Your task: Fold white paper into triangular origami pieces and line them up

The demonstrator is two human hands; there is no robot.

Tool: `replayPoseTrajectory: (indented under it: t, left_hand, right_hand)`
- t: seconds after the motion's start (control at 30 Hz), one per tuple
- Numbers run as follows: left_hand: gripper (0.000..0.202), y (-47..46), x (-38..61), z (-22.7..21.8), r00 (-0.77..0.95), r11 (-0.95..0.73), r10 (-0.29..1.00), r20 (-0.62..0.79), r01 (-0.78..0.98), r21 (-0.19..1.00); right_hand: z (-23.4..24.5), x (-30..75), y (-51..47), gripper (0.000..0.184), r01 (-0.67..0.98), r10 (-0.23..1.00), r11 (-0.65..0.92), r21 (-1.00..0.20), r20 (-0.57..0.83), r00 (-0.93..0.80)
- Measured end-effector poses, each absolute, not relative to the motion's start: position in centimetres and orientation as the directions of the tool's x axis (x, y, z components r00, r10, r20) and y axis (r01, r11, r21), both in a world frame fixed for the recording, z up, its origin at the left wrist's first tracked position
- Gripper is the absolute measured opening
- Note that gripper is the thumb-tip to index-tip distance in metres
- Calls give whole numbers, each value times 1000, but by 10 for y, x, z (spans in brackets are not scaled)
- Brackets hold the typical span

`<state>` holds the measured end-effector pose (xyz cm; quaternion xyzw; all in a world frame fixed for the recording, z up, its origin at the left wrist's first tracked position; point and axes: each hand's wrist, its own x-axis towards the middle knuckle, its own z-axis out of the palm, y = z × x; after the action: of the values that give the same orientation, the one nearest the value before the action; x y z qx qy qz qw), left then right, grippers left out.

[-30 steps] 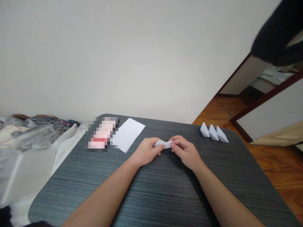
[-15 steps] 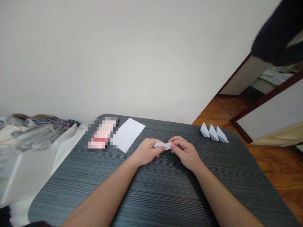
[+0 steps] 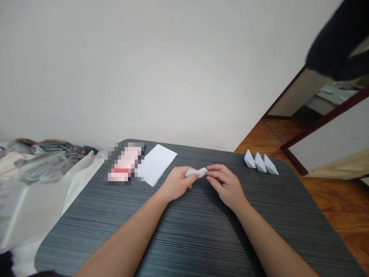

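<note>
A small folded strip of white paper (image 3: 192, 172) is pinched between the thumb and fingers of my left hand (image 3: 175, 185), above the middle of the table. Its right end bends upward. At that end is my right hand (image 3: 226, 185), with thumb and fingertips apart; the index fingertip sits at the paper's tip, and I cannot tell whether it touches. To the left of my hands lies a stack of white paper sheets (image 3: 161, 161). Three folded white paper boats (image 3: 260, 163) stand in a row at the table's right rear.
The dark wood-grain table (image 3: 184, 238) has rounded corners and stands near a pale wall (image 3: 173, 77). A blurred-out pink item (image 3: 125, 159) lies at its left rear. Clear plastic bags (image 3: 54, 161) are heaped beyond the left edge. A dark shape (image 3: 337, 42) hangs at upper right.
My right thumb and fingers have loosened from the paper's right end and spread apart. The paper has shifted slightly left and its right end now tilts up. My left hand keeps its hold.
</note>
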<state>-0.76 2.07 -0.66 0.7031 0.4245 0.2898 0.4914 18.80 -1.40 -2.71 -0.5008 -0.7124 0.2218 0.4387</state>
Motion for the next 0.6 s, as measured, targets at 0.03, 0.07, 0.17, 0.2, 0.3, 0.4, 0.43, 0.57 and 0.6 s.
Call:
replayPoseTrajectory:
  t: [0.03, 0.07, 0.17, 0.2, 0.3, 0.4, 0.43, 0.57, 0.6]
  left_hand:
    - [31, 21, -8, -7, 468, -159, 884, -6, 313, 936]
    - [31, 21, -8, -7, 464, -161, 886, -3, 313, 936]
    - [32, 21, -8, -6, 459, -163, 888, 3, 311, 936]
    - [33, 21, -8, -6, 458, -165, 889, 4, 310, 936]
    - [34, 20, -7, -6, 452, -164, 892, 7, 310, 936]
    - [32, 20, -7, -8, 446, -167, 895, 13, 308, 936]
    - [31, 21, -7, -8, 448, -175, 894, 20, 307, 935]
    - [28, 21, -7, -9, 470, -220, 880, 61, 291, 931]
    - [27, 21, -7, -9, 474, -228, 878, 71, 284, 931]
  right_hand:
    - [-27, 188, -14, 19, 522, 907, 403, -752, 405, -116]
    - [-28, 188, -14, 21, 525, 905, 405, -749, 409, -117]
    - [-29, 188, -13, 25, 522, 896, 424, -740, 427, -122]
    - [-29, 188, -12, 25, 520, 893, 431, -737, 432, -128]
    - [-29, 189, -12, 26, 520, 888, 446, -729, 434, -152]
    - [-29, 189, -11, 25, 516, 893, 440, -735, 418, -167]
    - [-28, 189, -11, 25, 513, 898, 432, -742, 407, -168]
    - [-28, 191, -11, 21, 494, 927, 373, -785, 341, -159]
    - [-29, 191, -11, 20, 482, 932, 360, -799, 327, -155]
